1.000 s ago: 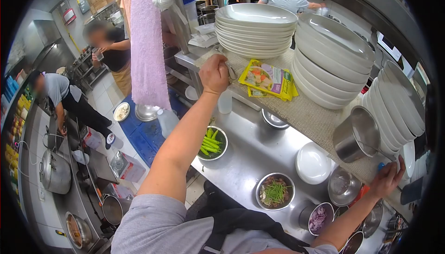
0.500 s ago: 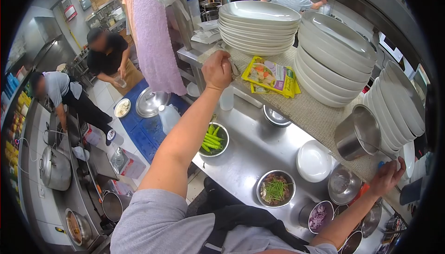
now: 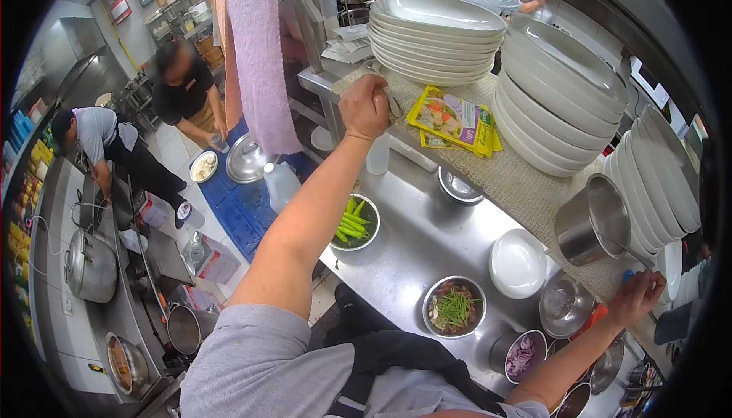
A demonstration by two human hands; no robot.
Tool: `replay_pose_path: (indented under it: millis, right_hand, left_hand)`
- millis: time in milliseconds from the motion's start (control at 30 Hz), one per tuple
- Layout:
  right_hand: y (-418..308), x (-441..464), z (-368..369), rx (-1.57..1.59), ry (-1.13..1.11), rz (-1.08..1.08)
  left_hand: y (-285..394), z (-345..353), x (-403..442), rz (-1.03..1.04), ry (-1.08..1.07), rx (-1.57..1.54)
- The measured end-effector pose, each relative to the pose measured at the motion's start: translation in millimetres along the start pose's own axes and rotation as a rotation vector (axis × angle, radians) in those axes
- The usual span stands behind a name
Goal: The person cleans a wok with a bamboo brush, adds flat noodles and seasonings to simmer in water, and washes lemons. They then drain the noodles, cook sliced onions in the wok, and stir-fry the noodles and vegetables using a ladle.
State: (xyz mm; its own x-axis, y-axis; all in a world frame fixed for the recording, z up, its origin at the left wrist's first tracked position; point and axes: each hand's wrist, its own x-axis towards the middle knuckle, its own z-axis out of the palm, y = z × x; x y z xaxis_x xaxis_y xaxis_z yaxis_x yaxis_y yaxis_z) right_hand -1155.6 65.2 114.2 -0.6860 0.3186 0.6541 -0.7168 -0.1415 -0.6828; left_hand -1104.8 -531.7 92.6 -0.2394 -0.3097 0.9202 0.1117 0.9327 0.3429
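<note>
My left hand [image 3: 364,107] rests closed at the edge of the cloth-covered shelf [image 3: 526,189], its fingers curled; whether they grip anything is hidden. Beside it lies a metal utensil handle [image 3: 394,105]. Two yellow seasoning packets [image 3: 456,121] lie to its right, before a stack of white plates [image 3: 435,33]. At the shelf's right end, my right hand [image 3: 639,297] leans on the edge, fingers bent and a little apart, with nothing visible in them. Near it stands a steel pot [image 3: 593,220] with a thin utensil handle [image 3: 637,255] sticking out.
On the steel counter [image 3: 396,235] below are bowls of green chillies [image 3: 354,222], chopped greens over meat [image 3: 454,307] and sliced red onion [image 3: 520,357], plus white plates [image 3: 518,264]. More bowls [image 3: 610,75] are stacked on the shelf. Two people work left; another stands behind.
The shelf and its contents appear slightly shifted to the right and down. Both hands keep nearly the same pose at the shelf edge. The person in black has straightened a little.
</note>
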Motion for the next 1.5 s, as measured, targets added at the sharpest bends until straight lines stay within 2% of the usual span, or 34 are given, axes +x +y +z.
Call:
replay_pose_path:
  millis: [233,367,467,533,667,733,867,967,1067,1133,1267,1367,1467,1500]
  right_hand:
    - [-11.8,-7.7,20.1,-0.073,0.15,0.011]
    - [-13.0,-7.4,17.5,-0.072,0.11,-0.022]
    - [7.1,0.4,-12.2,-0.023,0.02,-0.036]
    - [15.3,5.0,-24.4,0.154,-0.197,-0.075]
    - [9.6,2.0,-15.6,0.126,-0.119,-0.069]
    - [4.5,0.7,-6.1,0.037,0.036,-0.071]
    - [-1.4,0.9,-1.7,0.076,0.033,-0.023]
    - [-3.9,0.4,3.4,-0.199,0.01,-0.158]
    - [-8.1,-1.5,6.1,-0.176,0.012,-0.071]
    - [3.5,5.6,-12.5,0.104,-0.031,0.03]
    - [5.4,5.4,-12.5,0.152,-0.014,0.002]
    - [2.0,3.6,-6.2,0.126,0.033,0.001]
    - [3.9,1.4,-7.0,-0.144,0.046,-0.151]
    - [4.1,1.6,-8.8,-0.097,0.03,-0.11]
  left_hand:
    - [-0.9,0.1,0.2,0.003,0.001,-0.003]
    - [1.9,-1.4,-0.3,-0.05,-0.016,-0.013]
    - [2.8,-1.6,-0.8,-0.057,-0.017,-0.013]
    - [2.7,-1.1,-0.7,-0.057,-0.014,-0.017]
    - [1.4,0.2,-0.5,-0.014,0.002,-0.014]
    - [0.7,-0.3,0.5,-0.021,0.0,-0.016]
    - [2.8,-1.3,-0.2,-0.046,-0.001,-0.016]
    - [2.1,-1.7,-1.2,-0.041,0.004,-0.007]
    - [2.1,-1.5,-0.1,-0.04,-0.001,-0.014]
    - [1.6,-1.5,-0.4,-0.038,0.0,-0.021]
    - [0.1,-1.4,-0.2,-0.035,-0.004,-0.023]
    - [0.5,-1.5,-0.5,-0.035,-0.001,-0.013]
    - [2.3,-1.5,-0.5,-0.042,-0.002,-0.021]
    - [2.5,-1.9,-0.5,-0.049,-0.007,-0.025]
